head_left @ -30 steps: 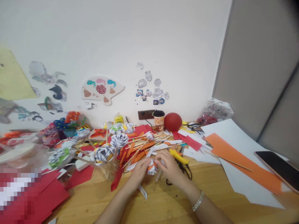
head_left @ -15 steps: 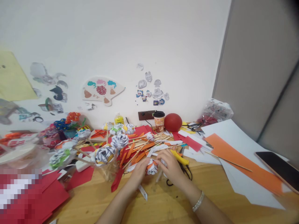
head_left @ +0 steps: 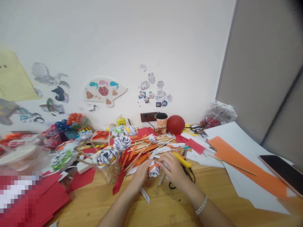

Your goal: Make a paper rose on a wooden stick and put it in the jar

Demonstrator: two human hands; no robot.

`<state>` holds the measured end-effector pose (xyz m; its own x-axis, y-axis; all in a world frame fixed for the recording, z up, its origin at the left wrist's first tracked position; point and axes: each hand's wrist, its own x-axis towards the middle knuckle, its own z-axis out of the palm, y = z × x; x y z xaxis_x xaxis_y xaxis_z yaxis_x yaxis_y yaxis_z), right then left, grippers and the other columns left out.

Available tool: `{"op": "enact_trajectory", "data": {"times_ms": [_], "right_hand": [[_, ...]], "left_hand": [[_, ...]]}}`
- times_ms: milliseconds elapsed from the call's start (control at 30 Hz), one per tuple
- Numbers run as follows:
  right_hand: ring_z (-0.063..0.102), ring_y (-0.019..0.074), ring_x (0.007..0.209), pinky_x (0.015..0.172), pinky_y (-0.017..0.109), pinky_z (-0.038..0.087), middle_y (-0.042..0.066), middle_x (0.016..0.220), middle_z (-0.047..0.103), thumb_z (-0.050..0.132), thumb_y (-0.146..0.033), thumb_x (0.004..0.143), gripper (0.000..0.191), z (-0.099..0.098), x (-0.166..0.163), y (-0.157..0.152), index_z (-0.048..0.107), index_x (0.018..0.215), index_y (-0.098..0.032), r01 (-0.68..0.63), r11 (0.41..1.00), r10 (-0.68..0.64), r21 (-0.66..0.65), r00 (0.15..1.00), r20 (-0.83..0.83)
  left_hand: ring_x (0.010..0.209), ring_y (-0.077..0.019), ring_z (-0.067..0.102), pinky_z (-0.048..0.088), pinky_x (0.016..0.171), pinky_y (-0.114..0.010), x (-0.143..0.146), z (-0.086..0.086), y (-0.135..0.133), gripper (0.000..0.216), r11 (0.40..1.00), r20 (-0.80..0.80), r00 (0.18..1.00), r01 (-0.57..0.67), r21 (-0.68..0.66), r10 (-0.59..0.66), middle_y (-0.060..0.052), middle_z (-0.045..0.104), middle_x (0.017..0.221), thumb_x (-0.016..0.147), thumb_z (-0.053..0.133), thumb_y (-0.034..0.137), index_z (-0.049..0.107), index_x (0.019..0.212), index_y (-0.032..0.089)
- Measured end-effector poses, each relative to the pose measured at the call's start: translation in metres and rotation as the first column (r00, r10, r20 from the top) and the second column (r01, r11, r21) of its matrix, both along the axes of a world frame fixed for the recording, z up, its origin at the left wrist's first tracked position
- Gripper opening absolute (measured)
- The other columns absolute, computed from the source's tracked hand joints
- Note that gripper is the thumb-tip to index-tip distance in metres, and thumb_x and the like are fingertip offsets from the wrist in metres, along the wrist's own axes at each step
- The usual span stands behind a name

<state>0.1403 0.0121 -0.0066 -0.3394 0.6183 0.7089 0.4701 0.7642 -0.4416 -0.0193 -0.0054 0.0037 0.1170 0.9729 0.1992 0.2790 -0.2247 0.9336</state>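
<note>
A small paper flower (head_left: pixel 154 170) of white and orange strips is between my two hands, just above the wooden table (head_left: pixel 163 208). My left hand (head_left: pixel 141 173) is closed around its left side. From the right, my right hand (head_left: pixel 173 167) pinches the flower's edge with thumb and fingers; the exact contact is partly hidden. A pale, translucent stick (head_left: pixel 162 178) shows below the right fingers. Just beyond this hand lies a yellow tool (head_left: pixel 182 160) like a glue gun, with a black cord. A white paper strip (head_left: pixel 145 195) lies below my left hand.
Finished paper flowers (head_left: pixel 107 156) stand at left in a clear cup. Wooden sticks (head_left: pixel 146 143) and orange strips are heaped behind my hands. A lidded paper cup (head_left: pixel 162 123) and red balloon (head_left: pixel 175 124) are near the wall. Orange paper (head_left: pixel 236 164) and a phone (head_left: pixel 281 173) lie right.
The view has shifted very slightly. Both hands stay around the paper flower in nearly the same pose.
</note>
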Motion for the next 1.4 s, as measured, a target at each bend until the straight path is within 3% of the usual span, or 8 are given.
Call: {"op": "enact_trajectory", "data": {"times_ms": [167,433,700,833,967,1133,1300,1400], "right_hand": [[0.047,0.0178,0.080,0.071,0.031,0.036,0.004,0.083,0.056,0.041,-0.022,0.088,0.016,-0.001,0.000,0.001,0.054,0.079,-0.018,0.010,1.000,-0.012,0.022,0.998,0.063],[0.046,0.0180,0.078,0.069,0.031,0.038,0.005,0.080,0.055,0.039,-0.021,0.089,0.019,-0.001,-0.002,0.002,0.053,0.076,-0.018,0.009,0.999,-0.012,0.039,0.996,0.087],[0.045,0.0186,0.074,0.067,0.032,0.038,0.006,0.077,0.056,0.032,-0.018,0.090,0.025,-0.008,-0.006,0.005,0.054,0.077,-0.016,0.029,0.986,-0.056,0.166,0.986,0.154],[0.047,0.0182,0.074,0.067,0.031,0.038,0.005,0.076,0.055,0.036,-0.017,0.088,0.022,-0.008,-0.006,0.003,0.054,0.076,-0.018,0.128,0.988,-0.136,0.083,0.986,0.093],[0.048,0.0172,0.075,0.067,0.029,0.037,0.003,0.076,0.055,0.042,-0.020,0.086,0.016,-0.005,-0.005,0.001,0.055,0.076,-0.018,0.152,0.987,-0.154,-0.048,0.988,-0.031],[0.048,0.0156,0.073,0.067,0.027,0.036,0.001,0.072,0.054,0.043,-0.021,0.086,0.020,-0.004,-0.005,0.000,0.053,0.069,-0.019,0.084,0.993,-0.088,-0.083,0.995,-0.047],[0.047,0.0159,0.072,0.066,0.028,0.036,0.001,0.070,0.054,0.043,-0.021,0.085,0.020,-0.004,-0.004,0.002,0.054,0.069,-0.018,0.117,0.989,-0.119,-0.086,0.993,-0.023],[0.048,0.0171,0.077,0.069,0.029,0.037,0.003,0.077,0.056,0.045,-0.022,0.085,0.013,-0.002,-0.002,0.000,0.056,0.078,-0.018,0.094,0.994,-0.097,-0.050,0.994,-0.055]], "left_hand": [[0.091,-0.0211,0.055,0.039,0.088,-0.032,0.001,0.002,-0.001,0.031,1.000,0.028,1.000,0.008,-0.021,-0.007,-0.006,0.066,0.095,0.079,0.036,0.032,0.062,0.087,0.018],[0.088,-0.0227,0.055,0.040,0.084,-0.033,-0.003,-0.012,0.010,0.029,0.998,0.053,0.998,-0.021,-0.062,0.025,-0.005,0.066,0.089,0.078,0.039,0.035,0.062,0.080,0.018],[0.094,-0.0234,0.054,0.038,0.088,-0.033,-0.006,-0.015,0.015,0.032,0.997,0.073,0.997,-0.005,-0.076,0.011,-0.005,0.067,0.089,0.078,0.039,0.036,0.065,0.084,0.019],[0.101,-0.0228,0.052,0.040,0.088,-0.035,-0.002,-0.013,0.009,0.042,0.985,0.180,0.977,0.137,-0.107,-0.116,-0.005,0.064,0.102,0.083,0.031,0.040,0.059,0.104,0.018],[0.109,-0.0226,0.048,0.034,0.096,-0.034,-0.003,-0.009,0.008,0.040,0.986,0.141,0.976,0.167,0.016,-0.168,-0.008,0.057,0.118,0.082,0.036,0.039,0.057,0.109,0.017],[0.111,-0.0213,0.045,0.029,0.100,-0.033,-0.006,-0.013,0.007,0.039,0.985,0.022,0.985,0.168,0.045,-0.169,-0.006,0.057,0.115,0.085,0.032,0.039,0.057,0.108,0.019],[0.108,-0.0216,0.047,0.032,0.096,-0.034,-0.004,-0.022,0.013,0.037,0.973,0.057,0.973,0.220,0.076,-0.225,-0.007,0.059,0.110,0.085,0.031,0.033,0.057,0.106,0.018],[0.102,-0.0217,0.050,0.035,0.093,-0.032,-0.003,-0.021,0.015,0.034,0.984,0.055,0.985,0.160,0.079,-0.165,-0.007,0.062,0.104,0.083,0.036,0.034,0.061,0.096,0.017]]}}
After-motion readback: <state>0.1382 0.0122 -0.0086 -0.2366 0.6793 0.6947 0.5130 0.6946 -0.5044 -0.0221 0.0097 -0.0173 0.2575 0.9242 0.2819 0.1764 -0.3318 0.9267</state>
